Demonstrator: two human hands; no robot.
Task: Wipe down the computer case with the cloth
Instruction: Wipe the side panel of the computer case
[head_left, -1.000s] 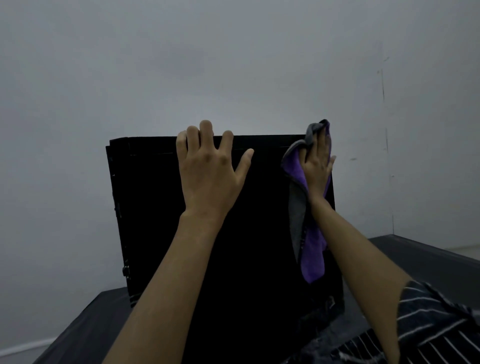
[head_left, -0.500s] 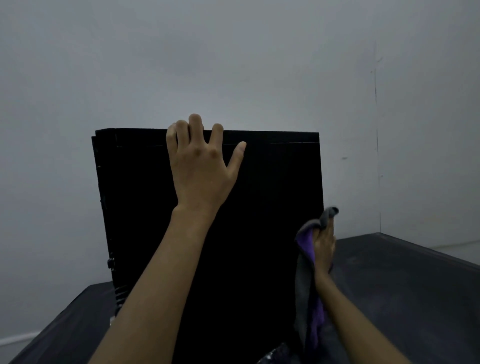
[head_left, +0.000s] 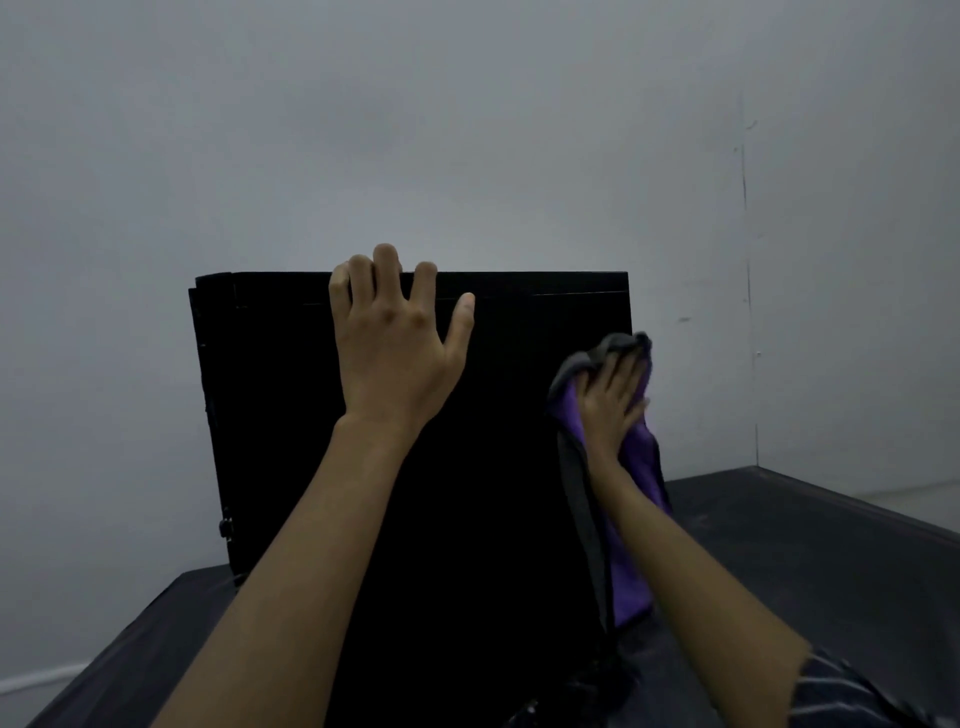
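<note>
A black computer case (head_left: 291, 415) stands upright on a dark table, its broad side panel facing me. My left hand (head_left: 395, 348) lies flat on the upper part of that panel, fingers hooked over the top edge. At the case's right edge, about a third of the way down, my right hand (head_left: 615, 402) presses a purple and grey cloth (head_left: 631, 545) against the panel. The cloth's loose end hangs down along the right edge below my wrist.
The dark table (head_left: 810, 551) runs out to the right and front, with its far right corner near the wall. A plain grey wall (head_left: 467, 130) stands close behind the case. A striped sleeve (head_left: 852, 696) shows at the bottom right.
My right hand with the cloth swept down the case's right edge from the top corner to low down, and has now come partway back up. The left hand has stayed on the top edge.
</note>
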